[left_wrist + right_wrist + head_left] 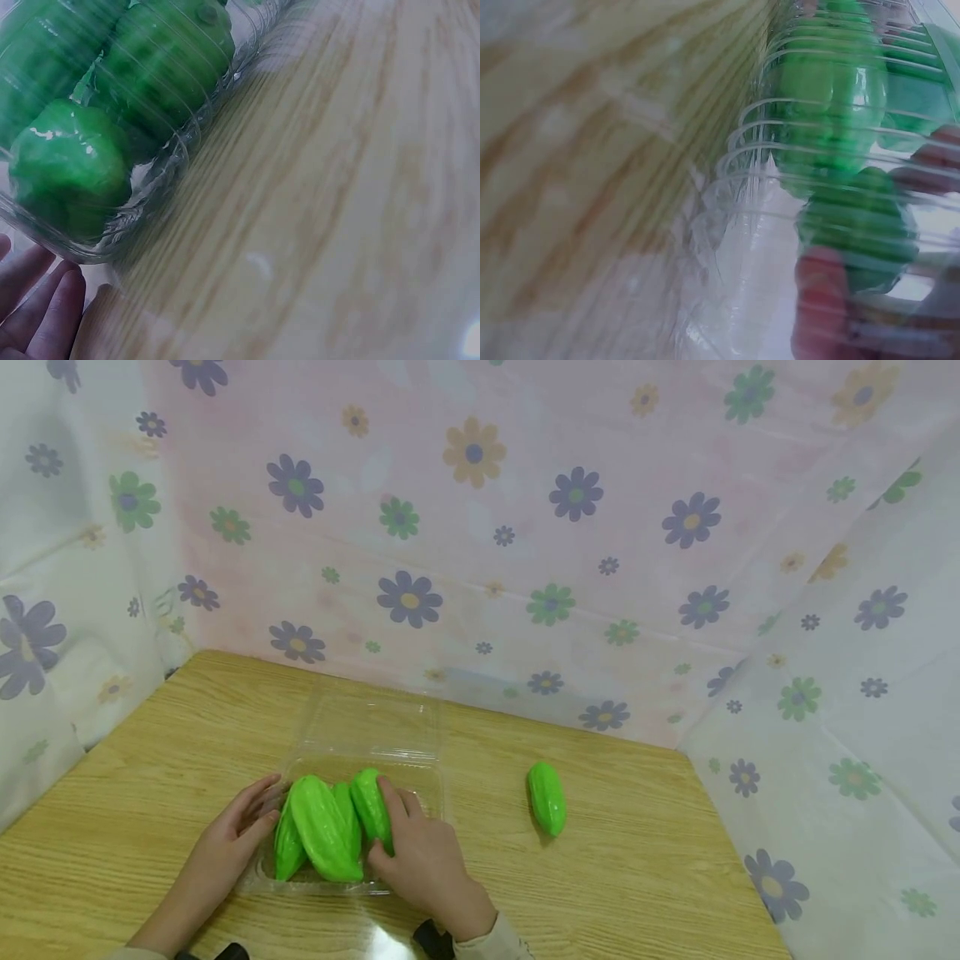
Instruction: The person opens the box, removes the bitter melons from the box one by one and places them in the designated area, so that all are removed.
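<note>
A clear plastic clamshell box (345,888) stands on the table, its lid (367,722) folded back flat. Several glossy, bright green gourd-like vegetables (322,827) lie side by side in it, lumpy and pointed at the ends. My right hand (427,860) reaches into the box's right side and grips one green gourd-like vegetable (370,802) between thumb and fingers. In the right wrist view, that vegetable (859,232) shows through the ribbed wall. The left hand (232,831) rests against the box's left side, fingers loosely extended; its fingertips (60,307) are outside the wall.
Another green vegetable (547,799) lies alone on the wooden table (630,860), right of the box. Flower-patterned cloth (480,543) hangs behind the table and along both sides. Dark objects (433,938) show near each wrist at the bottom edge.
</note>
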The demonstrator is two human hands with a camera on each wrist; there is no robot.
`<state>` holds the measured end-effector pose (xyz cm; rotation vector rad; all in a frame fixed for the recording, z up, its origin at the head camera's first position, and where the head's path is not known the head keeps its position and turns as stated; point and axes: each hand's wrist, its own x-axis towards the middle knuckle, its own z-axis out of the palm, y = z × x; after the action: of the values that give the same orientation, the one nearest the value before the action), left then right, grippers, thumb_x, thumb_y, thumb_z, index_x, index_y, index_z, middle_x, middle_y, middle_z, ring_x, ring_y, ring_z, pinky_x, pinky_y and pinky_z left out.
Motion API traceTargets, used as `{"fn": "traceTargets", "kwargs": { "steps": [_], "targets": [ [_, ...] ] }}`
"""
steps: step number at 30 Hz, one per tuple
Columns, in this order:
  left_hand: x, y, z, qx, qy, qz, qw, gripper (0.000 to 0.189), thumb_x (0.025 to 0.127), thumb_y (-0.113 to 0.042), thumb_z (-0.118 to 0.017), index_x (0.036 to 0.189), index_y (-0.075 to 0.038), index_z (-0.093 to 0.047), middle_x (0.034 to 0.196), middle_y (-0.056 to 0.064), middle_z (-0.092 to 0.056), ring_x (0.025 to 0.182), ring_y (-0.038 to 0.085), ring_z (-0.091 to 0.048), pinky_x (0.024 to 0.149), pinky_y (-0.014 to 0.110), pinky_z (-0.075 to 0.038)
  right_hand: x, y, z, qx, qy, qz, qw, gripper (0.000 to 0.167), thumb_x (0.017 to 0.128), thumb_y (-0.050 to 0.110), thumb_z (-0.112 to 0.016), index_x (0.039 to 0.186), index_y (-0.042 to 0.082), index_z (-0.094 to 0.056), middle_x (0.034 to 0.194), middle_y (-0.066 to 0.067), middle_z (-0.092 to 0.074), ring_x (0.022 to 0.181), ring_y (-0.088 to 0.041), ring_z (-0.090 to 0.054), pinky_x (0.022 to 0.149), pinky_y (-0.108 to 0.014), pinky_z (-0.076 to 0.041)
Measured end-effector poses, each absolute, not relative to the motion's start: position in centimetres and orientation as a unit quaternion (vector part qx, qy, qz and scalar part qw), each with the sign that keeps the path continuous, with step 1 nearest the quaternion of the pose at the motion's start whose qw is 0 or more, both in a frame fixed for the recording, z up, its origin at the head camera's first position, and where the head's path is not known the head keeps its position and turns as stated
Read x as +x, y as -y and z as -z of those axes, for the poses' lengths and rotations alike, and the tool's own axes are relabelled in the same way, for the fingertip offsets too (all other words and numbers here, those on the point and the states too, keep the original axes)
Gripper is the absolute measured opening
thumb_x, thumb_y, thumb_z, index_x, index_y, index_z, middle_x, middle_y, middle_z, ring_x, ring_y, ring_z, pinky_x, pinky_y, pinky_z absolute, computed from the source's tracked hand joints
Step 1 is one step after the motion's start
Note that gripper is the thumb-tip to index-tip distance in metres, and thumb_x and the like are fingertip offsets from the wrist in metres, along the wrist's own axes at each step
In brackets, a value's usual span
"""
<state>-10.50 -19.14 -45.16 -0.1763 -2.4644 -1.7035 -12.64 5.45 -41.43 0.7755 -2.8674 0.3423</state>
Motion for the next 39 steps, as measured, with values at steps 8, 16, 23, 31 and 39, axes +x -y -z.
{"fn": "traceTargets", "kwargs": {
  "steps": [8, 16, 23, 31, 39],
  "targets": [
    [-10.45, 19.11, 45.12, -0.056, 0.820, 0.566, 0.064, 0.052, 0.095, -0.032, -0.042, 0.141, -0.014, -0.026, 0.136, 0.014, -0.038, 0.108, -0.013, -0.034, 0.082, 0.002, -0.032, -12.57, -5.41, 41.39, 0.243, 0.961, -0.114, 0.060, 0.082, 0.075, 0.037, -0.050, 0.144, 0.027, -0.007, 0.112, -0.003, -0.048, 0.046, -0.007, -0.035, 0.035, -0.021, -0.028],
    [-10.38, 19.02, 44.98, -0.057, 0.818, 0.569, 0.060, 0.052, 0.095, -0.032, -0.042, 0.141, -0.013, -0.026, 0.136, 0.014, -0.037, 0.109, -0.013, -0.034, 0.082, 0.002, -0.031, -12.54, -5.41, 41.41, 0.238, 0.962, -0.123, 0.046, 0.085, 0.073, 0.035, -0.050, 0.144, 0.028, -0.002, 0.112, -0.003, -0.047, 0.041, -0.009, -0.034, 0.033, -0.023, -0.028],
    [-10.36, 18.97, 44.99, -0.057, 0.821, 0.565, 0.064, 0.052, 0.095, -0.032, -0.042, 0.141, -0.014, -0.026, 0.136, 0.014, -0.038, 0.109, -0.012, -0.034, 0.082, 0.002, -0.031, -12.57, -5.51, 41.48, 0.236, 0.960, -0.146, 0.047, 0.085, 0.074, 0.034, -0.051, 0.144, 0.027, -0.003, 0.111, -0.002, -0.045, 0.044, -0.008, -0.035, 0.035, -0.022, -0.029],
    [-10.63, 19.01, 45.05, -0.056, 0.825, 0.558, 0.073, 0.052, 0.095, -0.031, -0.042, 0.141, -0.012, -0.027, 0.135, 0.014, -0.039, 0.108, -0.013, -0.035, 0.081, 0.002, -0.032, -12.76, -5.48, 41.23, 0.246, 0.958, -0.136, 0.053, 0.084, 0.076, 0.034, -0.051, 0.143, 0.030, -0.002, 0.110, -0.002, -0.046, 0.044, -0.007, -0.035, 0.034, -0.021, -0.029],
    [-10.39, 18.95, 45.02, -0.052, 0.827, 0.555, 0.069, 0.052, 0.095, -0.033, -0.043, 0.141, -0.013, -0.027, 0.135, 0.013, -0.040, 0.107, -0.014, -0.035, 0.081, 0.001, -0.031, -12.70, -5.54, 41.38, 0.250, 0.957, -0.132, 0.059, 0.082, 0.076, 0.035, -0.051, 0.144, 0.029, -0.005, 0.110, -0.002, -0.047, 0.048, -0.006, -0.035, 0.035, -0.020, -0.029]
  ]
}}
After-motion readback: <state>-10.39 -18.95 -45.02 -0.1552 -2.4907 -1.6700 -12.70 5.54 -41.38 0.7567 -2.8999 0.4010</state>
